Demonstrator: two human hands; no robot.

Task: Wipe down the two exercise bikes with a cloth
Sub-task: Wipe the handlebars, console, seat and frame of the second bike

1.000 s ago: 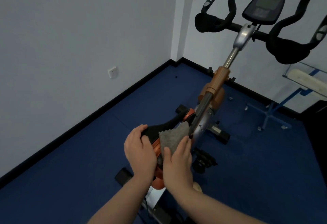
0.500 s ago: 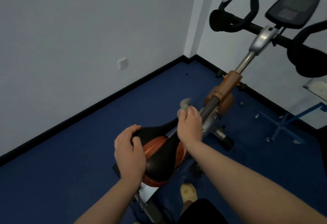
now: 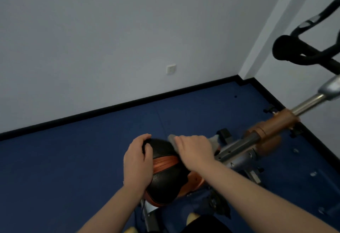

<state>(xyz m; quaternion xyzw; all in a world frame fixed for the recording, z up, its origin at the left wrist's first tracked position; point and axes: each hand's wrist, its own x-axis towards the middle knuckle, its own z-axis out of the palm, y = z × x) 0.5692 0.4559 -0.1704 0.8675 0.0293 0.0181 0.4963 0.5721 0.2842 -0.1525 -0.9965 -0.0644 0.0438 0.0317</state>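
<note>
An exercise bike [image 3: 239, 148] stands below me, its black and orange saddle [image 3: 165, 175] in the lower middle. My left hand [image 3: 138, 161] grips the saddle's left edge, fingers curled over its nose. My right hand [image 3: 193, 151] presses a grey cloth [image 3: 214, 139] onto the front of the saddle, with bits of cloth showing beyond the fingers on both sides. The silver frame tube and orange collar [image 3: 272, 124] run up to the right toward the black handlebars [image 3: 301, 54], which are partly cut off by the frame edge. Only one bike is in view.
Blue floor [image 3: 73, 168] surrounds the bike, bounded by white walls with a black skirting [image 3: 110, 107]. A wall socket [image 3: 171, 69] sits on the left wall. My feet [image 3: 193, 217] show beside the bike's base at the bottom.
My right hand with the cloth has come back from the frame tube onto the saddle's front. My view has swung left, pushing the handlebars to the right edge. The left hand stays on the saddle.
</note>
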